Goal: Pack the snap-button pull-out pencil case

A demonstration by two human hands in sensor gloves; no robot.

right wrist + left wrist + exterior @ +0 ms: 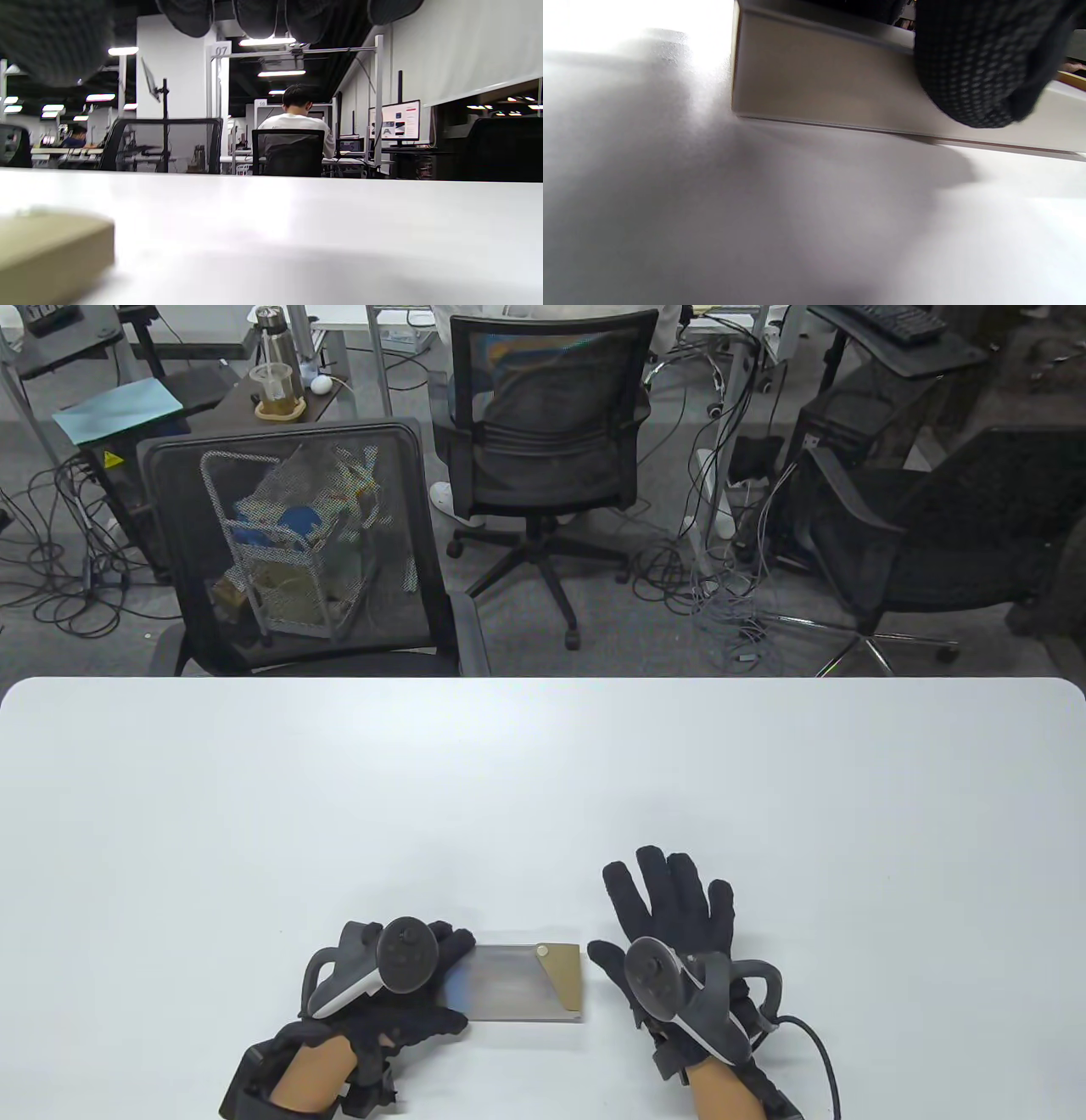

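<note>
The pencil case [522, 982] lies flat near the table's front edge, a pale translucent box with a tan snap flap [567, 976] at its right end. My left hand [441, 976] grips its left end, fingers over the top and thumb on the near side. The left wrist view shows the case's side wall [818, 93] with a gloved fingertip [980, 72] against it. My right hand [670, 899] lies open on the table just right of the case, fingers spread, holding nothing. The right wrist view shows the case's tan end [51, 254] at lower left.
The white table [543, 780] stretches far beyond the hands. Past its far edge stand black mesh office chairs [288, 551], one with a wire basket behind it. A cable [819, 1052] trails from my right wrist.
</note>
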